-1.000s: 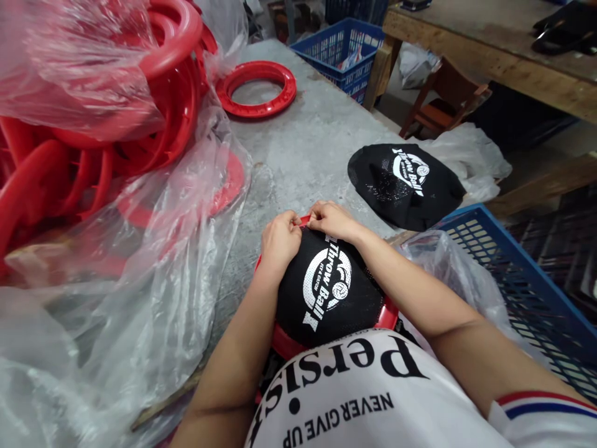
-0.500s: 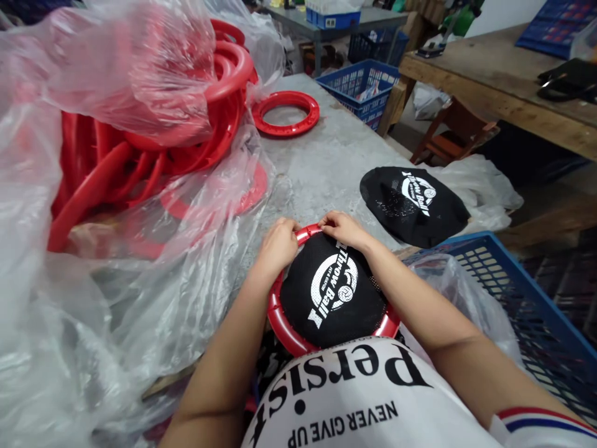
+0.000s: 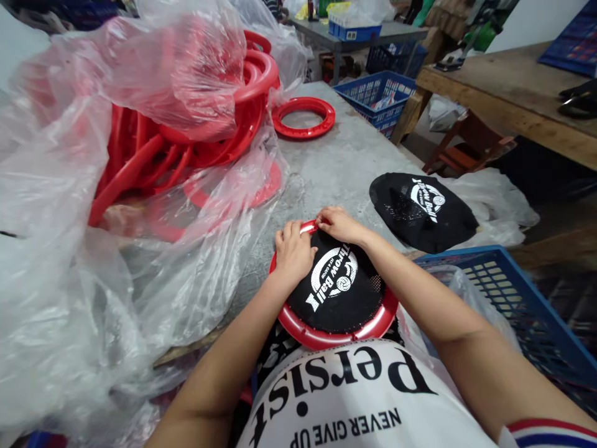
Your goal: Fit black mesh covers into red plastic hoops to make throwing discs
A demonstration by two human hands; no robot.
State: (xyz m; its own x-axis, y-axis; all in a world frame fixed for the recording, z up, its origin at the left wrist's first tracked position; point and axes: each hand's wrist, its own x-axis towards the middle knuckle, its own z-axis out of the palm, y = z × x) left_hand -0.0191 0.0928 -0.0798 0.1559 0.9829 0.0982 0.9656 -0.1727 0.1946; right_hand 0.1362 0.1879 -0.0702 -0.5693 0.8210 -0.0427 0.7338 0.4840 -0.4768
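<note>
Head view gives me both hands at the near edge of the grey surface [image 3: 336, 168]. A red ring [image 3: 336, 339] lies there, just in front of my body, and a black mesh [image 3: 347, 302] with white print covers its opening. My left hand [image 3: 295, 252] lies on the mesh with the fingers bent over the far rim of the ring, holding it. My right hand [image 3: 339, 225] is closed at the fingertips and pinches the mesh edge on the same far rim, just beside the left. A second mesh [image 3: 422, 211] lies flat further to the right, well apart. A blue crate [image 3: 513, 292] stands at my right. A clear bag [image 3: 140, 124] full of red rings fills the left side, and one loose ring [image 3: 303, 117] lies behind it.
</note>
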